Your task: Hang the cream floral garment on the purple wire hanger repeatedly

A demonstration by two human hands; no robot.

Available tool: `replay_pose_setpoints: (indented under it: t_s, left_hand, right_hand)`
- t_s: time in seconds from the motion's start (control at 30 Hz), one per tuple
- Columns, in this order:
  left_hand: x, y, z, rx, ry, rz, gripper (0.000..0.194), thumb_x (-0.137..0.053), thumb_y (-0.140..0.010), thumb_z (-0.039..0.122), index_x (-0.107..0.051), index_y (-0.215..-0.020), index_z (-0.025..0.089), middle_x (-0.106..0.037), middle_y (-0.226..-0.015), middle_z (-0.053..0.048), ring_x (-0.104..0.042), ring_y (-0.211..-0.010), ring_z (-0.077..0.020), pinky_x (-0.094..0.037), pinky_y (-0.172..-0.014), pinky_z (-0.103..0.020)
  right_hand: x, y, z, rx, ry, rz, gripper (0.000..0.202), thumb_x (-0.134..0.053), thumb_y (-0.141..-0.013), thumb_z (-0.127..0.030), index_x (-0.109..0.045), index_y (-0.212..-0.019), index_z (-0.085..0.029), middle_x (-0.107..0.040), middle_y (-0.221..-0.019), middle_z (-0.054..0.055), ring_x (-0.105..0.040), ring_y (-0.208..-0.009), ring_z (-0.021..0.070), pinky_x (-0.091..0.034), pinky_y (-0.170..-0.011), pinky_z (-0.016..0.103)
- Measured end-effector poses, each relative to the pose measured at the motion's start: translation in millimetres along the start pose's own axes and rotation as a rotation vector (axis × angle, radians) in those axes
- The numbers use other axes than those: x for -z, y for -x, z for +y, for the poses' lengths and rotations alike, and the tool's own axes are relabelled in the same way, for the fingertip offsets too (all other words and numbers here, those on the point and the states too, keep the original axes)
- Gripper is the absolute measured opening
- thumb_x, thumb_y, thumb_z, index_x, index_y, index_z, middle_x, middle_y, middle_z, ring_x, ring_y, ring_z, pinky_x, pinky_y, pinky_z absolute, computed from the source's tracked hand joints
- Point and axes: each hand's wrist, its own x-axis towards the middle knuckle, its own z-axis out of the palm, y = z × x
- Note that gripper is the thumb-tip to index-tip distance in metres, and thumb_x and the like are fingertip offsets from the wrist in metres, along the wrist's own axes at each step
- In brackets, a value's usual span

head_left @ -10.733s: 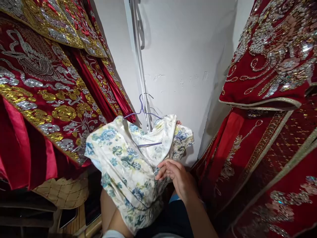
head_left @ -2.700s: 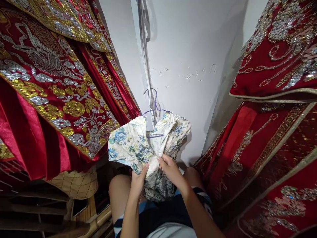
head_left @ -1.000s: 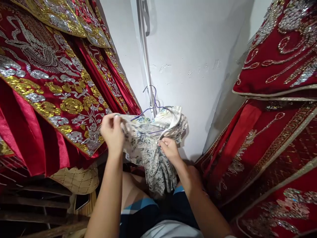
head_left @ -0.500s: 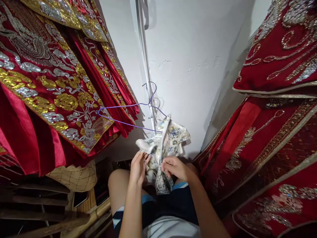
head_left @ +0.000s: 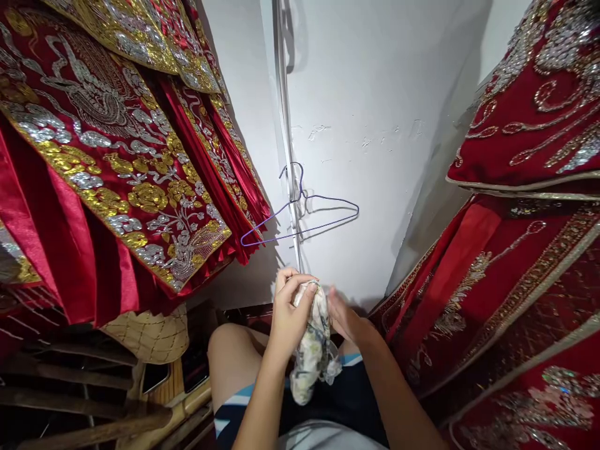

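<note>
Floral garment (head_left: 308, 359): above the lap (head_left: 359, 390); dangles, seemingly because its top is pinched;
Left hand (head_left: 293, 306): clamped on that top;
Right hand (head_left: 344, 315): just beside, blurred; cannot tell its grip;
Purple hanger (head_left: 323, 226): hook seemingly supports it at the pale strip (head_left: 284, 94).

Room right of hanger (head_left: 297, 199); red garment (head_left: 117, 156) crowds left.

I am in a clothes-hanging corner, shop or home I cannot tell: left of the purple hanger (head_left: 300, 199) hangs a gold-sequined red outfit (head_left: 117, 134), right of it a beaded red gown (head_left: 529, 250), behind it a white wall (head_left: 365, 69).
</note>
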Motion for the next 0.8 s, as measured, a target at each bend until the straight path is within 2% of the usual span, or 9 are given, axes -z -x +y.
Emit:
replay_pose_setpoints:
  t_s: [0.07, 0.13, 0.2, 0.27, 0.37, 0.43, 0.6, 0.7, 0.8]
  left_hand:
    - [10.2, 0, -8, 0.098, 0.038, -0.144, 0.029, -0.054, -0.095, 0.048, -0.064, -0.102, 0.022, -0.059, -0.097, -0.007, -0.057, -0.097, -0.0229, -0.047, -0.089, -0.034]
    - [21.3, 5, -16, 0.181, 0.078, -0.371, 0.035, -0.047, -0.096, 0.052, -0.064, -0.107, 0.022, -0.063, -0.093, -0.006, -0.059, -0.095, -0.0241, -0.049, -0.088, -0.035]
    - [33.3, 11, -23, 0.209, 0.019, -0.577, 0.036, -0.051, -0.095, 0.052, -0.067, -0.097, 0.020, -0.066, -0.089, -0.006, -0.060, -0.093, -0.0249, -0.049, -0.085, -0.034]
    - [48.6, 14, -28, 0.219, -0.137, -0.677, 0.034, -0.057, -0.091, 0.050, -0.066, -0.084, 0.018, -0.067, -0.085, -0.004, -0.059, -0.084, -0.0231, -0.048, -0.078, -0.030]
    - [81.6, 9, -32, 0.250, -0.434, -0.640, 0.039, -0.054, -0.091, 0.052, -0.062, -0.073, 0.018, -0.068, -0.078, -0.003, -0.057, -0.071, -0.0203, -0.043, -0.066, -0.027]
    - [107.3, -1, -33, 0.279, -0.642, -0.606, 0.044, -0.049, -0.091, 0.054, -0.059, -0.067, 0.019, -0.066, -0.069, -0.005, -0.057, -0.065, -0.0214, -0.040, -0.062, -0.028]
    - [155.8, -32, -25, 0.189, -0.958, -0.474, 0.024, -0.053, -0.081, 0.039, -0.070, -0.073, 0.024, -0.075, -0.083, -0.010, -0.067, -0.081, -0.0298, -0.046, -0.077, -0.034]
    - [169.1, -52, -13, 0.016, -0.926, -0.381, 0.027, -0.050, -0.079, 0.037, -0.074, -0.083, 0.025, -0.076, -0.101, -0.010, -0.066, -0.099, -0.0309, -0.047, -0.091, -0.036]
    - [173.1, -69, 5, -0.084, -0.859, -0.253, 0.031, -0.048, -0.082, 0.043, -0.072, -0.079, 0.023, -0.075, -0.106, -0.011, -0.066, -0.102, -0.0320, -0.048, -0.092, -0.038]
  right_hand:
    - [5, -3, -15, 0.021, 0.114, -0.044, 0.029, -0.077, -0.070, -0.038, -0.067, -0.091, -0.021, -0.066, -0.079, 0.002, -0.062, -0.078, 0.0219, -0.048, -0.070, 0.031]
    - [13, -10, -32, 0.124, 0.218, -0.018, 0.021, -0.077, -0.063, -0.020, -0.066, -0.081, -0.020, -0.063, -0.073, -0.001, -0.058, -0.069, 0.0173, -0.045, -0.065, 0.027]
    - [25, -22, -47, 0.293, 0.297, 0.087, 0.010, -0.070, -0.064, -0.015, -0.062, -0.070, -0.019, -0.059, -0.066, -0.002, -0.053, -0.063, 0.0146, -0.041, -0.060, 0.026]
    - [38, -38, -58, 0.476, 0.367, 0.243, 0.006, -0.066, -0.068, -0.016, -0.061, -0.066, -0.019, -0.059, -0.065, -0.001, -0.053, -0.064, 0.0151, -0.041, -0.062, 0.026]
    - [57, -68, -63, 0.676, 0.365, 0.575, 0.007, -0.064, -0.072, -0.021, -0.064, -0.078, -0.019, -0.064, -0.076, 0.001, -0.057, -0.073, 0.0172, -0.044, -0.070, 0.028]
    - [65, -89, -58, 0.680, 0.348, 0.670, 0.013, -0.061, -0.073, -0.026, -0.064, -0.084, -0.019, -0.066, -0.084, 0.003, -0.059, -0.080, 0.0184, -0.045, -0.076, 0.029]
    - [63, -129, -33, 0.319, 0.488, 0.482, 0.021, -0.051, -0.080, -0.036, -0.062, -0.074, -0.019, -0.064, -0.072, 0.002, -0.059, -0.074, 0.0186, -0.046, -0.072, 0.029]
    - [66, -135, -24, 0.255, 0.504, 0.498, 0.026, -0.055, -0.078, -0.040, -0.057, -0.063, -0.019, -0.056, -0.059, -0.001, -0.053, -0.063, 0.0166, -0.042, -0.063, 0.028]
    - [74, -123, -24, 0.237, 0.513, 0.547, 0.030, -0.061, -0.075, -0.046, -0.055, -0.062, -0.019, -0.053, -0.058, -0.001, -0.049, -0.061, 0.0159, -0.038, -0.060, 0.027]
